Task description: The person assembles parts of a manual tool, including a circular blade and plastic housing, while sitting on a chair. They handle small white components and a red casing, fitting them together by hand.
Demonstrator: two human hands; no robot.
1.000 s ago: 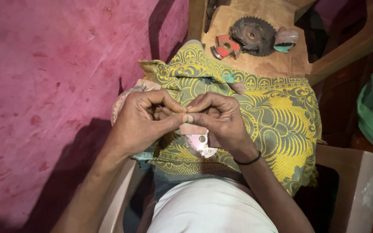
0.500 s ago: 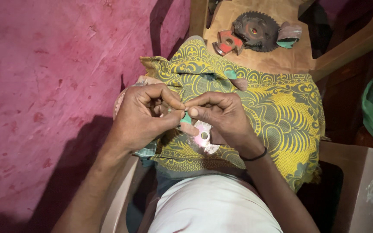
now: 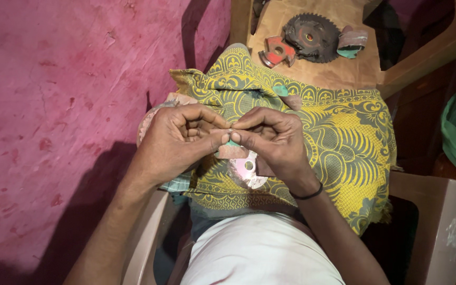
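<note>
Head view, from the left: a pink wall (image 3: 54, 105) runs close beside the left hand (image 3: 178, 140), leaving it little room on that side. Its fingers are curled, the grip pinching a small pinkish strip (image 3: 231, 150) at the thumb tip. Meeting it fingertip to fingertip, the right hand (image 3: 273, 140) pinches the same strip over a yellow patterned cloth (image 3: 344, 137) on the lap, a pale disc (image 3: 246, 170) just beneath. Farther right, a chair arm (image 3: 434, 206) borders the cloth.
</note>
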